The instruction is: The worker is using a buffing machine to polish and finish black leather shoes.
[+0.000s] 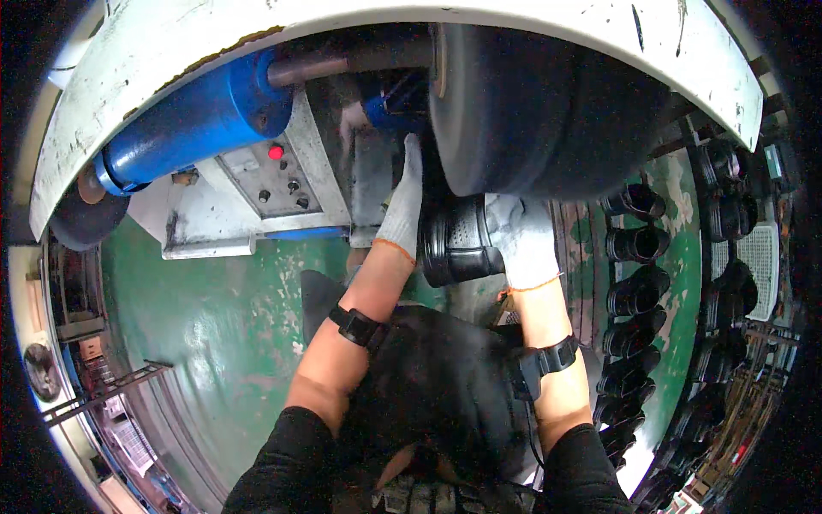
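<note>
Holding black shoe (pixel 461 248) just nearside of wheel (pixel 539 120), right hand (pixel 525 238) clamped on it, left hand (pixel 406 201) fingers straight, together; probably light, stiffish, slick, best gripped around sides.

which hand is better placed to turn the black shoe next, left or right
Likely the right hand: it grips the black shoe at its right end. The left hand is by the other end, fingers stretched forward; whether it touches the shoe is unclear.
</note>
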`<action>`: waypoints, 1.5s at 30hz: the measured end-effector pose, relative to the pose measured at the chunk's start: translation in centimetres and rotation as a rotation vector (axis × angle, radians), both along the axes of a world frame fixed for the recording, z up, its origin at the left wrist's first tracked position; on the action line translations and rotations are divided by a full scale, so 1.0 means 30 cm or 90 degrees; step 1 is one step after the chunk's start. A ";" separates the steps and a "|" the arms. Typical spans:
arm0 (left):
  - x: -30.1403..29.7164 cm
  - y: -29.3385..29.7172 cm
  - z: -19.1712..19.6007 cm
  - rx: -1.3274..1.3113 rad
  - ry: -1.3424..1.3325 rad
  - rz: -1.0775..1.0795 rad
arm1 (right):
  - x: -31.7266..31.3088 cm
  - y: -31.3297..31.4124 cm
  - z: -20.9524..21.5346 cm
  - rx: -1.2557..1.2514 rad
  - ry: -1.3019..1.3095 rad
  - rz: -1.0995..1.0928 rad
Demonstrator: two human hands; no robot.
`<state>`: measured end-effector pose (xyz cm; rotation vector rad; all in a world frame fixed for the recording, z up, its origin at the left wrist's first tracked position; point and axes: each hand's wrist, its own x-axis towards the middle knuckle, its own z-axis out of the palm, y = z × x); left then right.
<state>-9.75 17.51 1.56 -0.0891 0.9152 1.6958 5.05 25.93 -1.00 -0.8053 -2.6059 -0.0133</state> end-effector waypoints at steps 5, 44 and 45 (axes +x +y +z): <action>-0.034 0.039 -0.049 -0.005 -0.019 0.037 | 0.027 0.009 -0.006 -0.015 0.041 -0.017; -0.093 -0.013 -0.079 -0.226 0.292 -0.004 | 0.009 0.033 -0.034 -0.056 0.115 0.004; -0.092 -0.016 -0.089 -0.190 0.323 -0.013 | 0.007 0.035 -0.039 -0.069 0.128 0.001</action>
